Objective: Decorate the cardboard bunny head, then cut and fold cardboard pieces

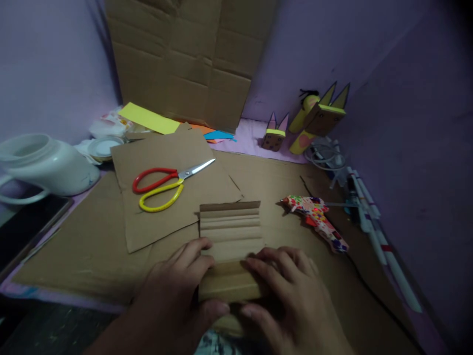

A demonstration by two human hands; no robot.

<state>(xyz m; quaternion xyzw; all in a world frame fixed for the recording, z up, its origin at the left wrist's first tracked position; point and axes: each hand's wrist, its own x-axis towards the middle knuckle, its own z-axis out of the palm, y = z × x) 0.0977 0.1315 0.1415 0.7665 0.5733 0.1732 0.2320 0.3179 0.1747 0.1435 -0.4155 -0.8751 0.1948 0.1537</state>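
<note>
A folded strip of brown cardboard (229, 229) with several creases lies on a cardboard sheet in front of me. My left hand (177, 291) grips its near left edge, fingers on top and thumb at the front. My right hand (291, 296) presses on its near right part, fingers curled over the fold. Both hands hold the same piece. Scissors (166, 185) with one red and one yellow handle rest on another cardboard sheet to the left. A glue gun (318, 219) with a colourful pattern lies to the right.
A large cardboard sheet (92, 246) covers the surface and another leans against the back wall (185, 59). A white jug (44, 165) sits at far left. Cardboard animal figures (321, 118) stand at the back right, with pens (369, 217) and a cable along the right wall.
</note>
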